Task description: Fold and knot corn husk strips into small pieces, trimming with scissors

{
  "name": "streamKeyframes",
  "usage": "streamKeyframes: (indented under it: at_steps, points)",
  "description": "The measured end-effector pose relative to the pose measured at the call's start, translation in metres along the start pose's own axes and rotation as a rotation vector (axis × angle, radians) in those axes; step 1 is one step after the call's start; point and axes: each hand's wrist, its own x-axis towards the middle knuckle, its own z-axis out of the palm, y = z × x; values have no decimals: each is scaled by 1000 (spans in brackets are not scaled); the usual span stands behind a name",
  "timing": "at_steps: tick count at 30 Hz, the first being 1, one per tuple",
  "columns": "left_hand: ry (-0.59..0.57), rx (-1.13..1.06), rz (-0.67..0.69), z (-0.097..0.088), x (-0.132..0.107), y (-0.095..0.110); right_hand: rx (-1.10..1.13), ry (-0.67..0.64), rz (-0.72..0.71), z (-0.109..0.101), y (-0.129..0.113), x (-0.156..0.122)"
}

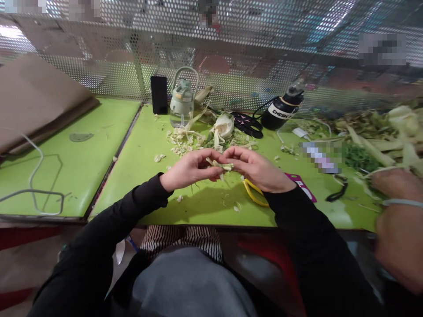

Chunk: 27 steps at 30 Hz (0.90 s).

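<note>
My left hand [194, 167] and my right hand [253, 167] meet above the green table, fingers pinched together. Between them is a small bundle of pale, green-tinged strips [222, 165] that look like husk. The left thumb and fingers close round it, while the right fingertips touch its other end; exactly how they grip is partly hidden. Just beyond lie a heap of small pale scraps [187, 141] and a rounded, whitish husk-like piece [224, 127]. A yellow loop-shaped handle [254, 193] rests beneath my right wrist, beside a purple card [302, 187].
A water bottle [182, 103], an upright black phone [159, 95] and a black bottle [282, 110] stand by the perforated metal screen [231, 61]. Brown paper [39, 101] and a bent wire [35, 191] are left. Right, another person's arm [399, 220] reaches near piled husks [380, 123].
</note>
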Motion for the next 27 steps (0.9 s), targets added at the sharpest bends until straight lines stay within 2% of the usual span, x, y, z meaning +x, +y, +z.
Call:
streamKeyframes:
  at_steps: [4,8,10,14,19,23,27]
  points:
    - [44,92,-22,-4,1,-6,208,24,63,1,-9,0]
    - [64,86,-67,-6,0,-10,217,20,22,2,-16,0]
    - [69,43,-82,-6,0,-10,84,15,2,-1,-16,-1]
    - [40,-127,-85,-6,-3,-4,-339,-5,-77,-8,-12,0]
    - [31,-277,-55,-7,-4,-2,-524,-9,-257,0,-3,-2]
    - [144,-210,-30,-13,-2,-5,-730,76,-397,15,2,-11]
    - [256,-8,28,-14,-4,-8,-1017,177,-569,24,8,-18]
